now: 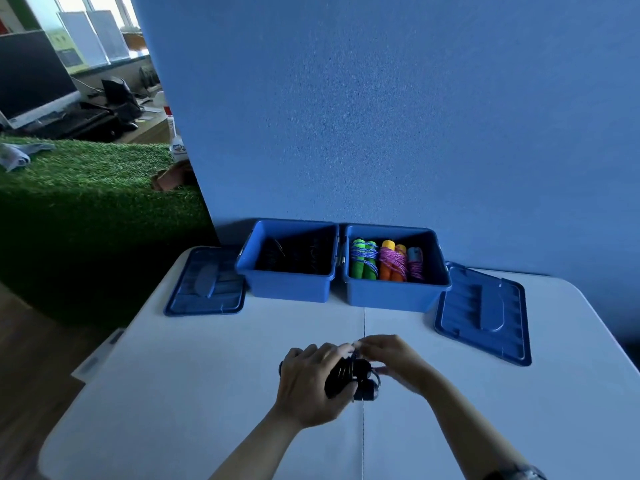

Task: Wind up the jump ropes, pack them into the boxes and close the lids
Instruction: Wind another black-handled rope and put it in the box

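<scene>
With the left hand [311, 382] clamped round the black jump rope [349, 377] and right fingers [367, 344] pinching its cord, keep wraps tight, then pack the box [287, 289] at eleven o'clock.

a blue partition wall [381, 116] stood behind the white table [173, 393]. at left were green artificial turf [86, 202], a dark monitor [31, 74] and bright windows [97, 15].

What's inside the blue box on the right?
The right blue box holds three wound jump ropes: green, orange and light blue handles. Its front wall hides their lower ends and the bottom.
</scene>
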Tool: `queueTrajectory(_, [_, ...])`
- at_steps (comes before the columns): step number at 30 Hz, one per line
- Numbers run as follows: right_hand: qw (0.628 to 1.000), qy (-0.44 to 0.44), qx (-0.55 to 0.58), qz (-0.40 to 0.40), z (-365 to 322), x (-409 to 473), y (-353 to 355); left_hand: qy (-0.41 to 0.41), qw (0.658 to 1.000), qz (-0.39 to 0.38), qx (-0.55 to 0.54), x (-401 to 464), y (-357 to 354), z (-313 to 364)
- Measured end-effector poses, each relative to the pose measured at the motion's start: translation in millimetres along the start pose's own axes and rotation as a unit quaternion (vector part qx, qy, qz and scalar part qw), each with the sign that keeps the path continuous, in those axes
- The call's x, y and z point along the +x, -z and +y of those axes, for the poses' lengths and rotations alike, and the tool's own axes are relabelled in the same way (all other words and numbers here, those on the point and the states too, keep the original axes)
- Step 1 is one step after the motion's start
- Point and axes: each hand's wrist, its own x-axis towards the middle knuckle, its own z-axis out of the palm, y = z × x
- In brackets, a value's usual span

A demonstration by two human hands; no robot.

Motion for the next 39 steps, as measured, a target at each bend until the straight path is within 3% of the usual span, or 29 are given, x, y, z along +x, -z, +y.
queueTrajectory(4, [0.988, -0.022, 0.149, 0.032, 0.1, 0.3, -13.8, 0.002, 0.999, 0.016, 0.03, 4.2, -3.0, -0.1])
queueTrajectory(11, [0.979, -0.113, 0.119, 0.124, -4.9, 12.2, -24.8, 0.091, 0.995, 0.03, 0.024, 8.2, -12.2, 5.4])
queueTrajectory(14, [0.97, -0.109, 0.163, 0.142, -4.1, 17.1, -25.2, 0.149, 0.988, 0.038, 0.014, 10.9, -18.7, 9.6])
queueTrajectory(19, [0.923, -0.049, 0.353, 0.145, 0.2, 13.9, -34.0, 0.238, 0.969, 0.031, -0.066, 14.1, -19.8, 16.7])
queueTrajectory(26, [0.907, 0.04, 0.399, 0.126, 7.1, 6.1, -45.3, 0.298, 0.922, 0.012, -0.245, 28.3, -27.0, 11.6])
queueTrajectory(30, [0.95, -0.006, 0.296, 0.094, 7.9, 8.9, -42.7, 0.348, 0.872, 0.02, -0.345, 37.4, -17.1, 15.3])
queueTrajectory(36, [0.947, 0.031, 0.321, 0.012, 4.6, -2.2, -46.2, 0.411, 0.805, 0.02, -0.427, 43.6, -8.6, 14.3])
queueTrajectory(39, [0.945, 0.074, 0.318, -0.011, 5.6, -3.9, -43.7, 0.412, 0.797, 0.009, -0.441, 49.4, 2.5, 19.0])
